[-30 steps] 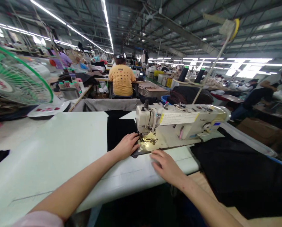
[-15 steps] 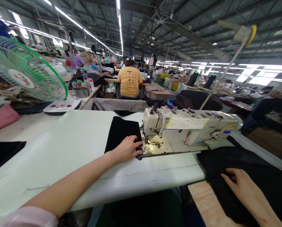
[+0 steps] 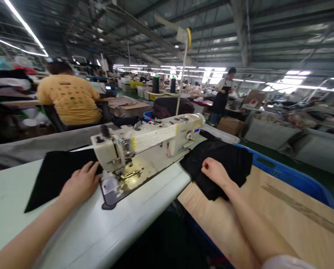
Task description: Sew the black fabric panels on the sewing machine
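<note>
The left grip (image 3: pixel 79 184) lies loosely spread, palm down, on black cloth (image 3: pixel 61 167), whose near corner points leftward past the wrist. The right grip (image 3: pixel 215 170) curls over another cloth (image 3: pixel 233 157); I cannot tell whether it pinches. Between the grips, the machine (image 3: pixel 182 137) bears an illegible label (image 3: pixel 155 139).

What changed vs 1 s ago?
Right hand moved right, from the front edge of the sewing machine onto the black fabric, now curled; grip unclear. View swung right. Left hand stayed on the black piece beside the machine.
</note>
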A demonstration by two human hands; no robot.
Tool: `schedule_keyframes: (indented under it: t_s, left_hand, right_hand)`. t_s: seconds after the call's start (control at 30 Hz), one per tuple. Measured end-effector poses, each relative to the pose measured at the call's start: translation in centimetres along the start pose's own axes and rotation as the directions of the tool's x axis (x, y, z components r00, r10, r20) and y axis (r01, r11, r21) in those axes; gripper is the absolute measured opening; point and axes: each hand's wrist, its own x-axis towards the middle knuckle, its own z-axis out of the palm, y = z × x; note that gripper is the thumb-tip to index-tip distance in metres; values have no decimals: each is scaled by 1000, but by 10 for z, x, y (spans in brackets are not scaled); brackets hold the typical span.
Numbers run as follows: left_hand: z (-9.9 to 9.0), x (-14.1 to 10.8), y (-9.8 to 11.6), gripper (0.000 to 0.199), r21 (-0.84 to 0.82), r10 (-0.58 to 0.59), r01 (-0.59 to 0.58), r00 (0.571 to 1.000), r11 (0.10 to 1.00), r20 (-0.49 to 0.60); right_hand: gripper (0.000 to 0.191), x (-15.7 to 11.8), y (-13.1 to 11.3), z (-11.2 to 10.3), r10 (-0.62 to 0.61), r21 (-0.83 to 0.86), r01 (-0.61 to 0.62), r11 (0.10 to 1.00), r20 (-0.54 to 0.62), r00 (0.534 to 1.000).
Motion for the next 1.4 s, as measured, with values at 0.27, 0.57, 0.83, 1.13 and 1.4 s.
schedule_keyframes:
  t_s: [0.27, 0.57, 0.83, 1.13, 1.4]
  left_hand:
    - [-27, -37, 27, 53, 44, 62, -68, 989, 997, 135]
    - [-37, -83, 86, 48, -165, 266, -235, 943, 958, 201]
    - [-31, -105, 176, 106, -395, 421, -449, 893, 802, -159]
    - [-54, -104, 192, 75, -576, 342, -463, 886, 674, -312]
    - [-105, -115, 167, 57, -489, 288, -358, 933, 795, -214]
  right_hand:
    - [10, 15, 26, -15, 185, 382, -170, 909, -4, 983]
    - [7, 26, -2, -55, 298, 498, -156, 853, -221, 929]
    - [21, -23, -107, -72, 47, 833, -268, 484, 281, 958]
    - [48, -92, -176, -38, -297, 918, -374, 128, 396, 869]
    - [23, -101, -190, -51, -281, 922, 55, 384, 60, 958]
